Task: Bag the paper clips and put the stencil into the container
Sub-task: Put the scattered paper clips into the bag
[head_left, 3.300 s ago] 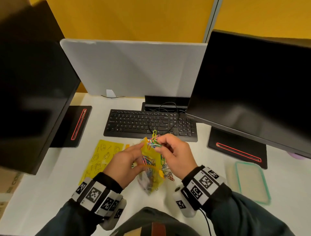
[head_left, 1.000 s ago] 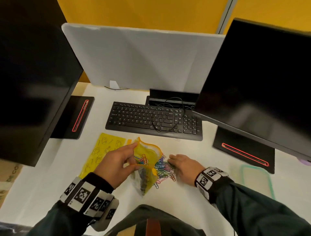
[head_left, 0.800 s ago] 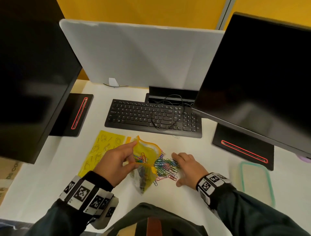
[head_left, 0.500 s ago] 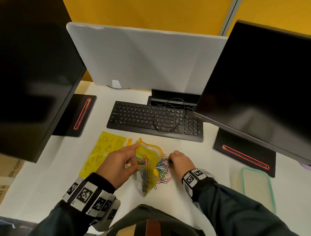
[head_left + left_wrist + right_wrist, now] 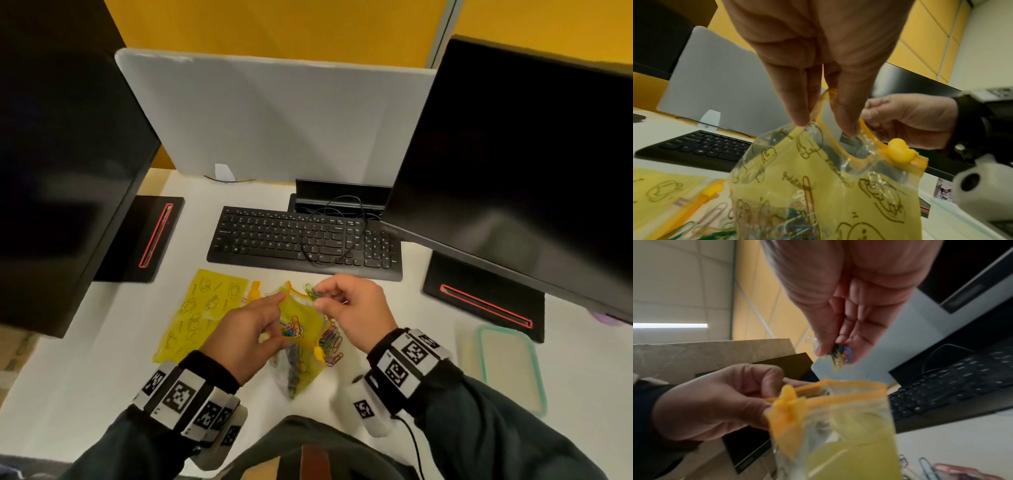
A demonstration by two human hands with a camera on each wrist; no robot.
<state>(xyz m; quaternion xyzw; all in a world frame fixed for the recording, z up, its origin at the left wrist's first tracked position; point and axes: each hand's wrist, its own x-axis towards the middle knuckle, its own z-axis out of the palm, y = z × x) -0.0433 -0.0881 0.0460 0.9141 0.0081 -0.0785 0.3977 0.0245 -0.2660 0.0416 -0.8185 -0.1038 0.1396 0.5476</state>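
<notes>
My left hand [image 5: 245,337] pinches the orange zip rim of the crinkly, duck-printed yellow bag [image 5: 301,329] open while my right hand [image 5: 352,313] pinches wiry coloured paper clips [image 5: 839,356] just above the bag's mouth.

A yellow zip bag [image 5: 301,329], mouth open, holds coloured paper clips [image 5: 291,330]; more lie beside it. The yellow stencil [image 5: 198,308] lies flat on the left; the clear container [image 5: 510,366] sits on the right.
</notes>
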